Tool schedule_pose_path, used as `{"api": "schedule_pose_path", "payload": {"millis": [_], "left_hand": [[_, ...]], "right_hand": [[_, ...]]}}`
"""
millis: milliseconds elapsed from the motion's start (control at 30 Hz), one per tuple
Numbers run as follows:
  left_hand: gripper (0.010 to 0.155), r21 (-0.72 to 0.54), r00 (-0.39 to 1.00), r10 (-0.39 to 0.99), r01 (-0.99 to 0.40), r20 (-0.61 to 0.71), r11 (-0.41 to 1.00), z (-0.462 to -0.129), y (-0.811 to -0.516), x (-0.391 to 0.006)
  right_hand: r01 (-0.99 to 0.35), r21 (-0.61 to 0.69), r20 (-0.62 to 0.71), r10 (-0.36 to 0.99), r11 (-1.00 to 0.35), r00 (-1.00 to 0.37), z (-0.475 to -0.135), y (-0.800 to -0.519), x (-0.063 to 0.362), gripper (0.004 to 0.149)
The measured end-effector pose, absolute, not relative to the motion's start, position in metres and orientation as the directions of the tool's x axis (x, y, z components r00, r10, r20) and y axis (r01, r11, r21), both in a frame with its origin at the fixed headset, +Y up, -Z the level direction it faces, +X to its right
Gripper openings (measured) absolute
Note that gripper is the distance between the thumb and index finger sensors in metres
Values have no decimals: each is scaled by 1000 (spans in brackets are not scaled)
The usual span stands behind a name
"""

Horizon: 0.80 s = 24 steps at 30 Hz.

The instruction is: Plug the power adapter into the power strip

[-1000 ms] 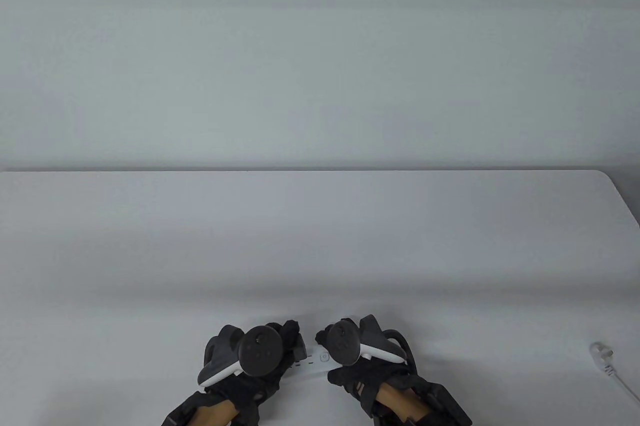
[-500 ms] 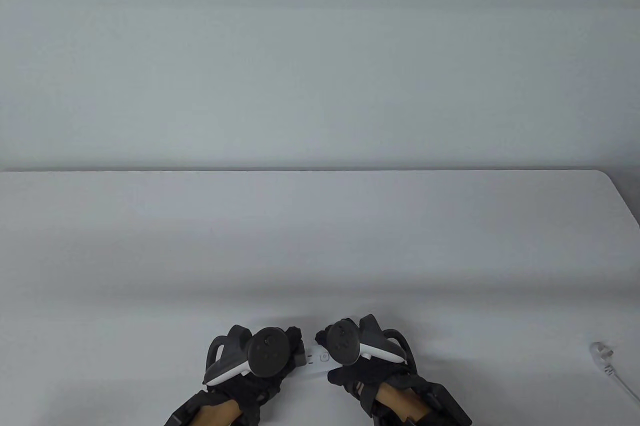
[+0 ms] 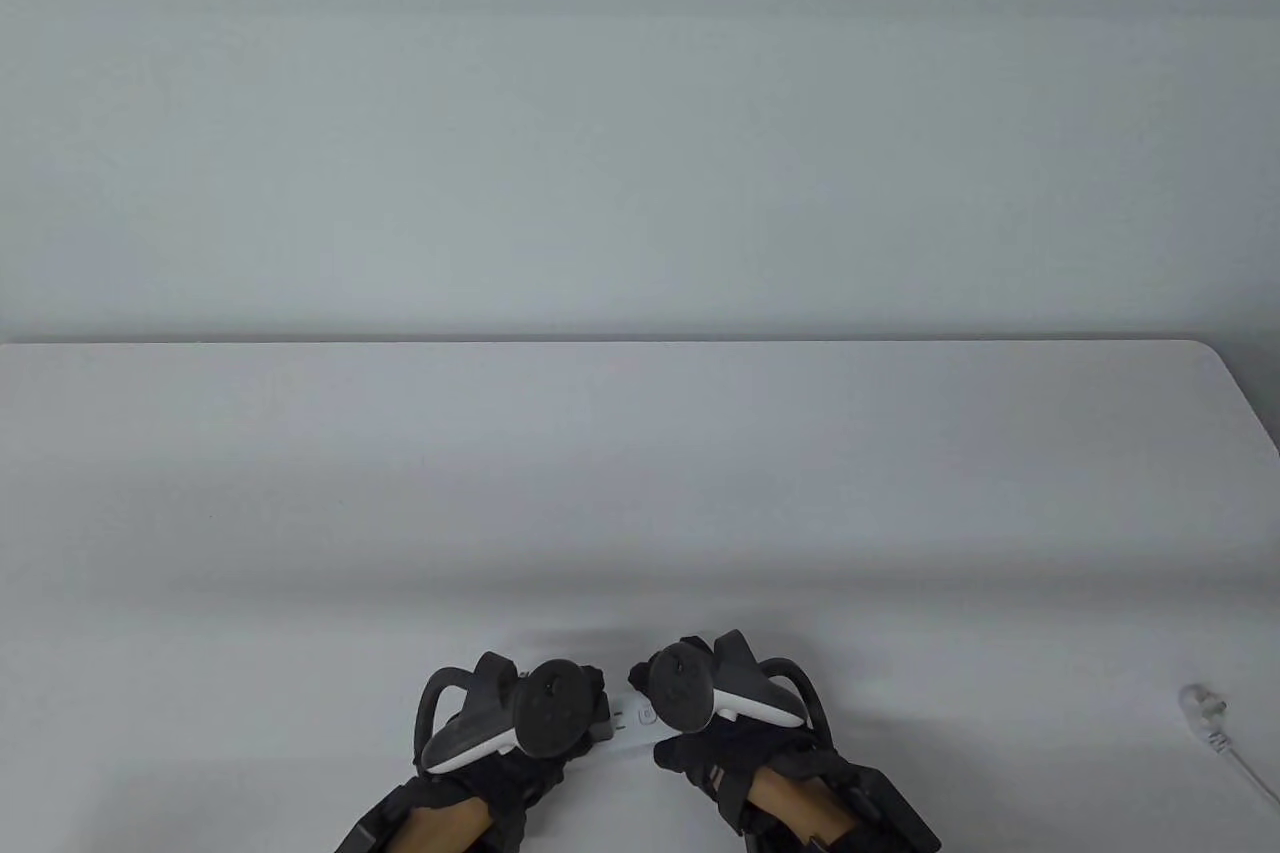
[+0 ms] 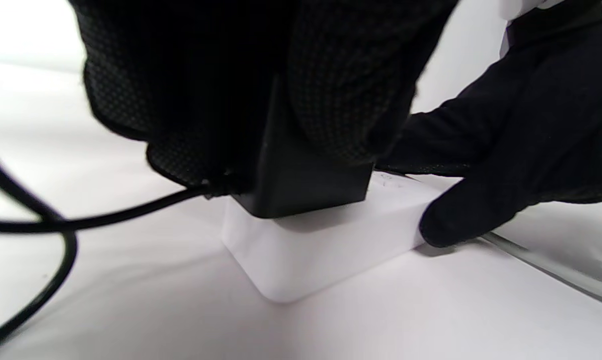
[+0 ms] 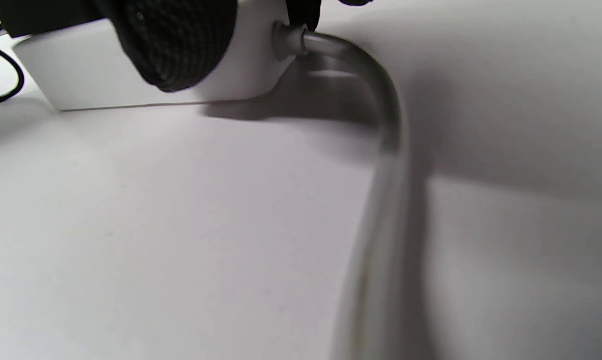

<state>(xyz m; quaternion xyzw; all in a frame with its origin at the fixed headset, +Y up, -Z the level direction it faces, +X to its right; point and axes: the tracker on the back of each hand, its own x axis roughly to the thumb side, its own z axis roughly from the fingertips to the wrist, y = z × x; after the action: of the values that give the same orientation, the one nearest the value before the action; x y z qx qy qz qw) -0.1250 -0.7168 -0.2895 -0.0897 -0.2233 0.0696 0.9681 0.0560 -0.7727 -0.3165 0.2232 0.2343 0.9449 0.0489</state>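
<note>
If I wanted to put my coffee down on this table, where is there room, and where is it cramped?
The broad stretch of table between the far edge and the hands is bare. So is the near left. It is crowded at the near middle, where the left hand and right hand work the power adapter on the power strip. A white plug lies near right.
</note>
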Motion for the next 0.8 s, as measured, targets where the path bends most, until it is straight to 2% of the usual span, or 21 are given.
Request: {"api": "schedule_pose_path", "payload": {"millis": [367, 567, 700, 800], "left_hand": [[65, -245, 885, 217, -122, 411, 962, -291, -712, -134], [77, -127, 873, 404, -384, 274, 915, -296, -696, -176], [85, -72, 865, 479, -474, 151, 878, -303, -695, -207], [85, -65, 828, 547, -543, 120, 837, -309, -703, -223]], "right_hand": [[-10, 499, 408, 245, -867, -880, -320, -772, 62, 84], [-272, 490, 290, 449, -828, -845, -327, -753, 90, 94], [-337, 414, 214, 450, -846, -867, -333, -750, 115, 97], [-285, 342, 198, 365, -895, -910, -334, -752, 130, 97]]}}
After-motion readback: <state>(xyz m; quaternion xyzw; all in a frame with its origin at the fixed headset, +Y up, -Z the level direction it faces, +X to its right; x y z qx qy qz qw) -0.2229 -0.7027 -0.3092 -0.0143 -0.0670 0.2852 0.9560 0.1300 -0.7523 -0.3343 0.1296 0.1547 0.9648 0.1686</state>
